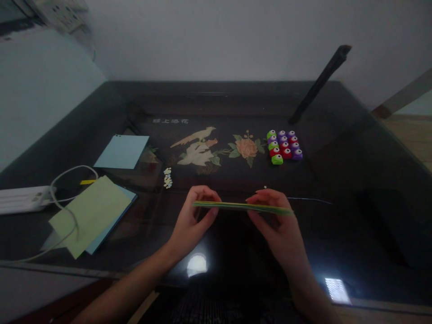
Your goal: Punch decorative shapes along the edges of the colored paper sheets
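A thin stack of green and yellowish paper sheets (pixel 232 206) is seen edge-on, raised above the dark glossy table. My left hand (pixel 197 211) pinches its left part between thumb and fingers. At the other end my right hand (pixel 273 213) grips the stack the same way. Just beyond the right fingers, a tiny pale star-shaped cutout (pixel 265 186) lies on the table. Farther left sits a small cluster of pale cutouts (pixel 168 177). Several small green, purple and red craft punches (pixel 284 146) stand grouped in rows beyond my right hand.
A light blue sheet (pixel 123 152) lies at the left. Nearer are yellow-green sheets (pixel 96 211) over blue ones, crossed by a white cable (pixel 67 207) beside a power strip (pixel 23 199). A black stick (pixel 320 83) rises at the back right. Bird and flower pictures (pixel 199 150) decorate the tabletop.
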Available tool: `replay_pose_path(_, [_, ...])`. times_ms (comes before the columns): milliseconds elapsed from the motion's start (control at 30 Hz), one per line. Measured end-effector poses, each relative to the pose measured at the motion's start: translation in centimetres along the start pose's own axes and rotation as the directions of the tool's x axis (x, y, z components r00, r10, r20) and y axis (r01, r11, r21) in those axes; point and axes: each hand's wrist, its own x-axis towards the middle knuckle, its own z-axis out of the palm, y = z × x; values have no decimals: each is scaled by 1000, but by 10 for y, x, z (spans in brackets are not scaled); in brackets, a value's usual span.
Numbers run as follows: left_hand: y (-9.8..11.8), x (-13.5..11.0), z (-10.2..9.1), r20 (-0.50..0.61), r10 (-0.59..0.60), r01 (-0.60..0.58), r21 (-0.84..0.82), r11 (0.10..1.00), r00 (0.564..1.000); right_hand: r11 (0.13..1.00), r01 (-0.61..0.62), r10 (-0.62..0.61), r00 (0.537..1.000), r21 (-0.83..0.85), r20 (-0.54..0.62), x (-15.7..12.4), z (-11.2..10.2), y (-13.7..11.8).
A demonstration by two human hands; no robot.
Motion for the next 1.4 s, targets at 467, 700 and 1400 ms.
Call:
replay_pose_path(467, [-22, -9, 3, -11, -13, 14, 128, 992, 1000, 997, 7, -4, 999, -78, 48, 2, 3, 19])
replay_pose_path(700, [-26, -8, 2, -36, -47, 52, 164, 985, 998, 971, 28, -19, 999, -239, 40, 3, 1, 28])
replay_pose_path(1400, [-27, 2, -6, -74, -394, 377, -171, 910, 916, 976, -71, 74, 997, -204, 6, -15, -11, 20])
